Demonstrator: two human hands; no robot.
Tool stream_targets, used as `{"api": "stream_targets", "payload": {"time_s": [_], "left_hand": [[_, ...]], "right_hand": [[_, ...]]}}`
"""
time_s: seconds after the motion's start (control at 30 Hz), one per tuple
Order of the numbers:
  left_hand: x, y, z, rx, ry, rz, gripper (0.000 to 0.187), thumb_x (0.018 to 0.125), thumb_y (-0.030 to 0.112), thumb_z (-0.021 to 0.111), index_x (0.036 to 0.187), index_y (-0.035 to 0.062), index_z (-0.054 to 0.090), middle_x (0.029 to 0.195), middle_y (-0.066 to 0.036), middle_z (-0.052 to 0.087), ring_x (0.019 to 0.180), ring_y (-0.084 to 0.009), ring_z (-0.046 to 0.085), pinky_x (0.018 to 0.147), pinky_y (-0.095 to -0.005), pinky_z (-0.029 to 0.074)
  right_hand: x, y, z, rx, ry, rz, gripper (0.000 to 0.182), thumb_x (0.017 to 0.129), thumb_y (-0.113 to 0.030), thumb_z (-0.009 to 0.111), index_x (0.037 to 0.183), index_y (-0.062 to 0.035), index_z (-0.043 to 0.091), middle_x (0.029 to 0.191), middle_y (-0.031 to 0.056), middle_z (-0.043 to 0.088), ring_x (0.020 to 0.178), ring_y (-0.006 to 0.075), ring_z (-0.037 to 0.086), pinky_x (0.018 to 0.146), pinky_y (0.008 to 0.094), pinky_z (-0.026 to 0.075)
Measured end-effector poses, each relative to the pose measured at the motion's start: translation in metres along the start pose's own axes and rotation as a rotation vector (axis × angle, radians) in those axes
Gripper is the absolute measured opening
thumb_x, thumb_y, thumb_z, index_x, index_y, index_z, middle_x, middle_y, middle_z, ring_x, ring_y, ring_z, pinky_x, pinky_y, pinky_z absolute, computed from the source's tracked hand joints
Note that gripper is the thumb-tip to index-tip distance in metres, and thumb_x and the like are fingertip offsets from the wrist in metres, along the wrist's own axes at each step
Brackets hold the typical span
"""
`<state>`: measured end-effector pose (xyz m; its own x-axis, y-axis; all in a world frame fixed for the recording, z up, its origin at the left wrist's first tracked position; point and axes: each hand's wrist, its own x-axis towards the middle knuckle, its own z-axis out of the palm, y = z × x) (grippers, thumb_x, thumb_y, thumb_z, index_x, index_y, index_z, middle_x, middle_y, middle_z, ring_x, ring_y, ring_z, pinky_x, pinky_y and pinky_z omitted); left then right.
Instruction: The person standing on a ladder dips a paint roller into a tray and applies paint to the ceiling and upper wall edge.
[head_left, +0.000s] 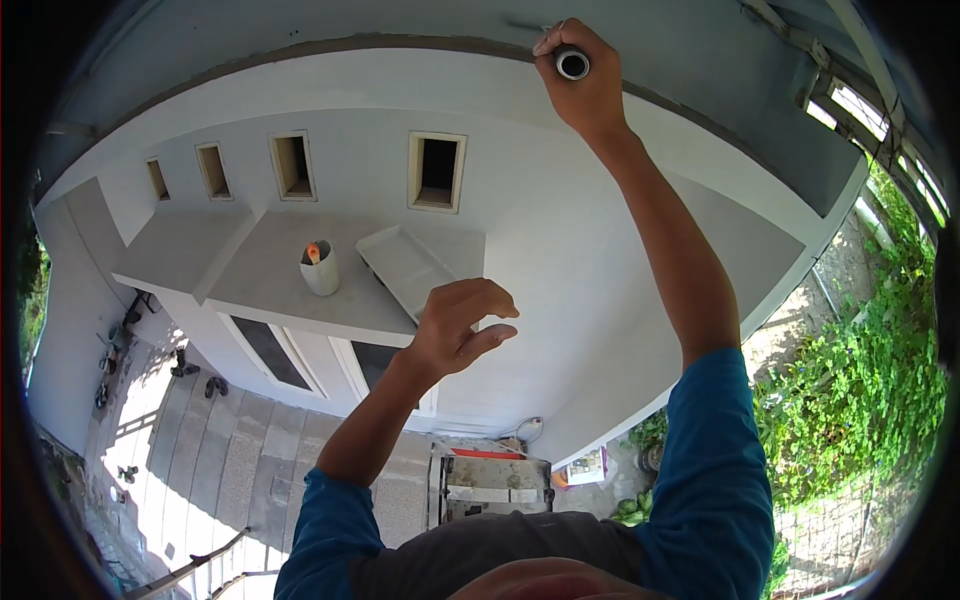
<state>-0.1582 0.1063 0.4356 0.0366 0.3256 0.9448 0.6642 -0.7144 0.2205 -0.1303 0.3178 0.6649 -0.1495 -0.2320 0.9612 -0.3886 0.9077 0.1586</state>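
Note:
High up against the ceiling edge, my right hand [583, 85] is closed around the handle of what looks like a paint roller [572, 65]. Its round, hollow handle end faces me; the working end is mostly hidden behind the hand. My left hand [462, 325] hovers lower down, fingers curved and apart, with nothing in it. Behind that hand, a white paint tray [405, 265] lies on the grey ledge [260, 275]. Left of the tray stands a white container [320, 273] with an orange-tipped thing sticking out, perhaps a brush handle.
Several framed square openings [436, 172] pierce the white wall above the ledge. Beneath me is a scaffold or ladder platform [490, 475]. The paved ground [215, 430] lies far below at left, with shoes on it. Green plants [850, 400] grow at right.

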Motion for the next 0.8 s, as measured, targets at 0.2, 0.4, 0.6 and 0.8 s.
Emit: {"api": "stream_targets", "payload": {"time_s": [0.2,0.4,0.6,0.8], "left_hand": [[0.006,0.004,-0.006,-0.008,0.014,-0.017,0.024,0.085,0.023,0.076,0.087,0.0019,0.065,0.079,-0.01,0.067,0.068,-0.0246,0.065,0.059,-0.0335,0.051],[0.0,0.006,-0.009,0.001,0.005,-0.013,0.024,0.084,0.022,0.076,0.087,0.0016,0.065,0.079,-0.011,0.067,0.068,-0.0252,0.065,0.059,-0.0335,0.051],[-0.004,0.0,-0.012,-0.01,0.024,-0.021,0.022,0.083,0.02,0.077,0.087,0.0014,0.065,0.079,-0.011,0.067,0.068,-0.0258,0.065,0.059,-0.0335,0.051],[0.0,0.001,-0.011,0.009,0.027,0.002,0.023,0.083,0.021,0.077,0.086,0.0015,0.065,0.079,-0.011,0.067,0.068,-0.0259,0.065,0.059,-0.0338,0.05]], "right_hand": [[0.044,0.025,-0.006,0.045,0.019,-0.221,0.022,0.076,0.015,0.064,0.082,-0.0003,0.049,0.077,0.0101,0.054,0.069,0.0224,0.056,0.066,0.0307,0.045],[-0.002,0.01,0.004,-0.05,-0.046,-0.094,0.018,0.074,0.01,0.068,0.08,-0.002,0.056,0.08,0.0074,0.063,0.075,0.0214,0.066,0.069,0.0303,0.053],[-0.011,-0.002,0.007,0.038,-0.016,-0.013,0.018,0.075,0.011,0.067,0.08,-0.0021,0.055,0.08,0.0069,0.063,0.076,0.0203,0.066,0.07,0.0305,0.053],[0.074,0.033,0.01,0.119,0.027,-0.303,0.024,0.075,0.017,0.064,0.081,-0.0006,0.049,0.077,0.0097,0.053,0.072,0.021,0.057,0.068,0.0303,0.046]]}}
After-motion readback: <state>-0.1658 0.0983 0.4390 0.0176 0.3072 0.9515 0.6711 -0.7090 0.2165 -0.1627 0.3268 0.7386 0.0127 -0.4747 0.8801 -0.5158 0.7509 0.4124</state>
